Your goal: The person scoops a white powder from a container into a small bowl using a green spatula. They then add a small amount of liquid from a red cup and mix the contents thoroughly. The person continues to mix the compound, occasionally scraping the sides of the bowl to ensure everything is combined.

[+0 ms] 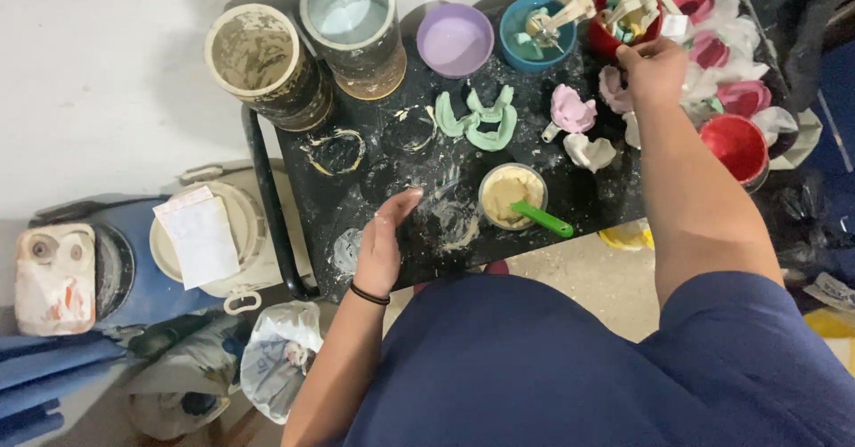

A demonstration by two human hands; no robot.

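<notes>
My left hand (385, 238) rests flat, fingers together, on the powder-smeared black cart top (356, 158), with nothing in it. A small bowl of beige paste (509, 195) with a green spatula (541, 219) stands just to its right. My right hand (655, 69) reaches to the far side, fingers closed at the rim of a red bowl (623, 9) that holds pale plastic tools; what it grips is hidden. Green moulded pieces (481, 117) and pink and white moulded pieces (577, 126) lie between the hands.
Two large dirty tubs (258, 60) (352, 15) stand at the cart's far left. A purple bowl (455, 37), a blue bowl (533, 30) and another red bowl (735, 144) are along the back and right. A white bucket with paper (207, 238) sits on the floor at left.
</notes>
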